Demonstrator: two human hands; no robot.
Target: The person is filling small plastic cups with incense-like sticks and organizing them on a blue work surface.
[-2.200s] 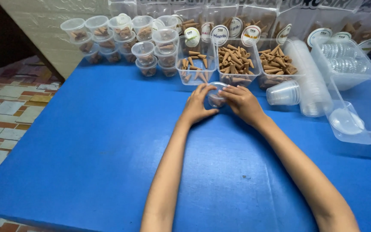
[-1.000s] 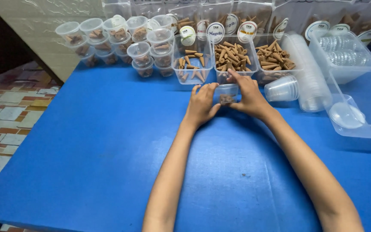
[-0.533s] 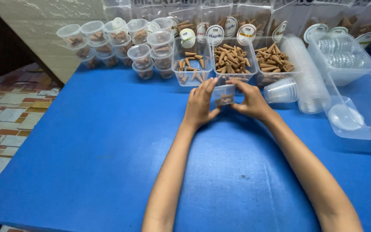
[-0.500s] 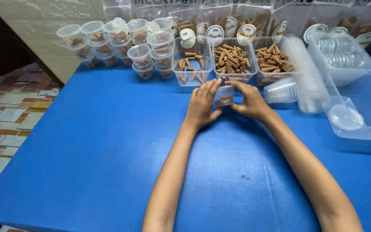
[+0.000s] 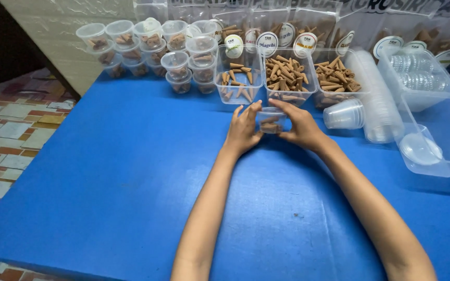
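Head view: both hands meet on a small clear plastic cup [image 5: 272,120] standing on the blue table [image 5: 105,182]. Left hand [image 5: 243,130] has fingers curled against the cup's left wall, thumb side up toward the rim. Right hand [image 5: 300,127] wraps the cup's right side, fingers arched over the top edge. So both hands grip the cup, neither flat nor loose. The cup sits between the palms, touching both, with a few brown cone-shaped pieces [image 5: 270,126] inside.

Handling, as a judgement: the cup looks thin-walled and light, likely flexes if squeezed, smooth and a bit slippery. Best taken by opposite side walls near the rim, where it is stiffest. The contents are loose and would spill if it tips.

Just beyond the fingertips: three open clear tubs of the same cones [image 5: 286,77]. Beyond the left hand, further off: a cluster of filled lidded cups [image 5: 147,47]. To the right of the right hand: a sideways stack of empty cups [image 5: 363,106], then a large clear bin [image 5: 436,140] with lids in it.
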